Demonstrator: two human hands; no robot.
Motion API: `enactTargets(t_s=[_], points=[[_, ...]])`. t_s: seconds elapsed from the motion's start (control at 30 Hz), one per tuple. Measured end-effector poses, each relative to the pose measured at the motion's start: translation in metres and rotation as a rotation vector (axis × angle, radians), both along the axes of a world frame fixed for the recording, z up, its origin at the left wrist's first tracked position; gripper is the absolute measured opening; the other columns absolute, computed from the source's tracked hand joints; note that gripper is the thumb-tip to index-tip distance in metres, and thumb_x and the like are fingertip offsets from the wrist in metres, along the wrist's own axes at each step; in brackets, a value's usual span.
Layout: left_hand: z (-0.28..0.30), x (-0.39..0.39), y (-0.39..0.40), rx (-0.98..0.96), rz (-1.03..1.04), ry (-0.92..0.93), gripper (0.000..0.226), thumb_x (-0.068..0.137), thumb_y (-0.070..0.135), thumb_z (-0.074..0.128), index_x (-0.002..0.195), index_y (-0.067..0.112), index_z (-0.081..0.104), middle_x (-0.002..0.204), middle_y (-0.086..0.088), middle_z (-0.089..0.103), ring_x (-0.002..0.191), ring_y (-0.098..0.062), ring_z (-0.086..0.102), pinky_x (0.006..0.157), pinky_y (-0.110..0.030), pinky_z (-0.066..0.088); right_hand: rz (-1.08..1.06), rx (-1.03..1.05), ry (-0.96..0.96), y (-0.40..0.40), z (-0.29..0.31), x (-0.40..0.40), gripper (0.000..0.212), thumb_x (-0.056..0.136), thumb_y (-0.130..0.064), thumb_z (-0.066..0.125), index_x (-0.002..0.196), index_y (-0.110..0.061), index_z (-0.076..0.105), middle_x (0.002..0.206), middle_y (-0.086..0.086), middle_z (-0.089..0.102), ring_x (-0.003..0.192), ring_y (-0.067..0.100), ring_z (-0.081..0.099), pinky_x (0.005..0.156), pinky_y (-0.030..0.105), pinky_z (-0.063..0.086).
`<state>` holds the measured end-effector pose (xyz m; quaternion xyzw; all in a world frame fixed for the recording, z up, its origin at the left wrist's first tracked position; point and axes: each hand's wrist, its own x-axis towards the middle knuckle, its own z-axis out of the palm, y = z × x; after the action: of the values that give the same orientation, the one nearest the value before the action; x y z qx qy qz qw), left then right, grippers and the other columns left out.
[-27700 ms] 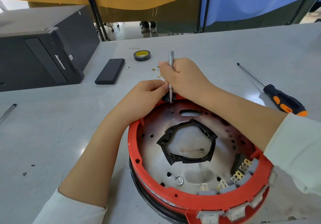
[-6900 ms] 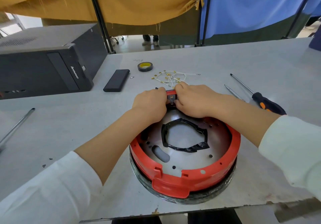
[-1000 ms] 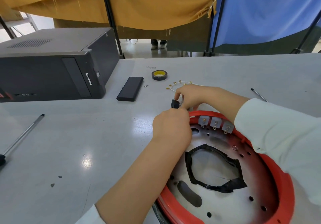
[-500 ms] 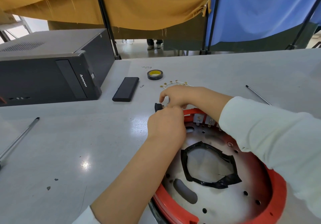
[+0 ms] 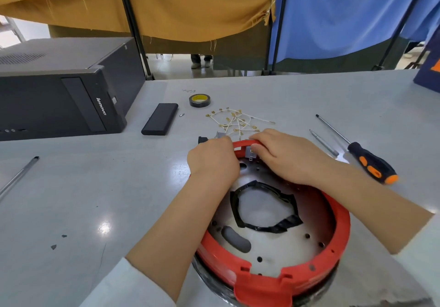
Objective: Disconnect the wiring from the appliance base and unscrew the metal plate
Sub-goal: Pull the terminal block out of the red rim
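Left hand point(image 5: 213, 161): fingers curled on red rim point(image 5: 342, 230), steadying.
Right hand point(image 5: 283, 156): grip pinches grey connector block point(image 5: 250, 155), frame centre.
Advice: pull straight outward.

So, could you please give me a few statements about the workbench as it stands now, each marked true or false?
1. Both hands are at the far rim of the red appliance base. True: the left hand and right hand meet there.
2. The right hand holds the orange-and-black screwdriver. False: it lies on the table, right of the base.
3. The loose white wires lie on the table beyond the base. True.
4. The tape roll sits on the black computer case. False: it rests on the table.
5. The flat black block lies inside the base. False: it lies beside the computer case.
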<state>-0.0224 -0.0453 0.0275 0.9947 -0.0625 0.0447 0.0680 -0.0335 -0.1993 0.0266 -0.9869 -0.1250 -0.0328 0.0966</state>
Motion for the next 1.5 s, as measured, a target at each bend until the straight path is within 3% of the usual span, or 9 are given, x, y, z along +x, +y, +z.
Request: enactTargets(t_s=[0.1, 0.37, 0.53, 0.63, 0.77, 0.87, 0.97, 1.27, 1.5], points=[[-0.001, -0.003, -0.003, 0.048, 0.018, 0.002, 0.034, 0.088, 0.019, 0.049, 0.122, 0.019, 0.047, 0.111, -0.007, 0.060, 0.100, -0.028, 0.057, 0.067, -0.029, 0.034, 0.034, -0.031, 0.036, 0.000, 0.002, 0.002, 0.038, 0.100, -0.035, 0.029, 0.134, -0.023, 0.041, 0.130, 0.001, 0.050, 0.116, 0.021, 0.050, 0.093, 0.042, 0.044], [-0.009, -0.011, 0.014, -0.021, 0.010, -0.074, 0.034, 0.091, 0.024, 0.045, 0.125, 0.020, 0.041, 0.115, -0.004, 0.057, 0.099, -0.028, 0.057, 0.067, -0.031, 0.033, 0.153, -0.050, -0.024, 0.010, -0.002, 0.012, 0.037, 0.098, -0.030, 0.032, 0.132, -0.020, 0.042, 0.130, 0.003, 0.052, 0.111, 0.024, 0.053, 0.089, 0.041, 0.045], [-0.003, 0.003, 0.016, -0.041, -0.068, 0.069, 0.040, 0.095, 0.037, 0.042, 0.131, 0.019, 0.039, 0.124, -0.008, 0.051, 0.110, -0.030, 0.053, 0.077, -0.035, 0.038, 0.154, -0.022, 0.074, 0.011, 0.004, 0.022, 0.022, 0.096, -0.032, 0.033, 0.104, -0.018, 0.046, 0.108, 0.006, 0.058, 0.089, 0.024, 0.052, 0.076, 0.037, 0.040], [0.007, 0.015, 0.015, -0.033, -0.232, 0.135, 0.033, 0.095, 0.033, 0.045, 0.122, 0.014, 0.046, 0.119, -0.012, 0.057, 0.106, -0.031, 0.054, 0.083, -0.037, 0.042, 0.116, -0.074, 0.093, 0.015, 0.006, 0.026, 0.016, 0.095, -0.035, 0.033, 0.093, -0.020, 0.038, 0.107, 0.008, 0.056, 0.090, 0.025, 0.049, 0.072, 0.035, 0.033], [0.009, 0.019, 0.017, -0.039, -0.386, 0.143, 0.026, 0.096, 0.024, 0.043, 0.119, 0.011, 0.046, 0.117, -0.012, 0.059, 0.102, -0.030, 0.055, 0.080, -0.035, 0.040, 0.078, -0.090, 0.052, 0.016, -0.001, 0.024, 0.017, 0.095, -0.037, 0.031, 0.098, -0.022, 0.037, 0.121, 0.009, 0.054, 0.101, 0.027, 0.052, 0.072, 0.034, 0.031], [-0.001, 0.016, 0.019, -0.023, -0.367, 0.020, 0.020, 0.096, 0.020, 0.042, 0.114, 0.013, 0.045, 0.109, -0.011, 0.060, 0.088, -0.029, 0.054, 0.067, -0.034, 0.035, 0.086, -0.095, -0.088, 0.014, -0.007, 0.019, 0.027, 0.095, -0.036, 0.029, 0.108, -0.018, 0.044, 0.120, 0.007, 0.054, 0.101, 0.028, 0.055, 0.070, 0.033, 0.030], [-0.006, 0.014, 0.019, 0.037, -0.304, -0.090, 0.015, 0.091, 0.015, 0.042, 0.107, 0.015, 0.044, 0.101, -0.010, 0.061, 0.078, -0.028, 0.050, 0.062, -0.033, 0.031, 0.103, -0.086, -0.116, 0.014, -0.010, 0.019, 0.018, 0.096, -0.035, 0.028, 0.100, -0.022, 0.040, 0.117, 0.005, 0.054, 0.098, 0.027, 0.055, 0.069, 0.033, 0.030], [-0.008, 0.020, 0.014, 0.034, -0.213, -0.085, 0.017, 0.090, 0.021, 0.045, 0.107, 0.016, 0.047, 0.099, -0.010, 0.061, 0.074, -0.026, 0.041, 0.061, -0.032, 0.031, 0.095, -0.124, -0.171, 0.016, -0.013, 0.022, 0.019, 0.097, -0.034, 0.027, 0.101, -0.019, 0.039, 0.113, 0.006, 0.054, 0.092, 0.028, 0.055, 0.064, 0.033, 0.027], [-0.008, 0.019, 0.017, -0.038, -0.281, -0.045, 0.020, 0.094, 0.021, 0.042, 0.113, 0.016, 0.045, 0.103, -0.011, 0.062, 0.087, -0.033, 0.055, 0.063, -0.033, 0.033, 0.121, -0.154, -0.165, 0.014, -0.011, 0.018, 0.025, 0.095, -0.034, 0.034, 0.111, -0.017, 0.041, 0.116, 0.005, 0.052, 0.094, 0.027, 0.055, 0.065, 0.033, 0.027]])
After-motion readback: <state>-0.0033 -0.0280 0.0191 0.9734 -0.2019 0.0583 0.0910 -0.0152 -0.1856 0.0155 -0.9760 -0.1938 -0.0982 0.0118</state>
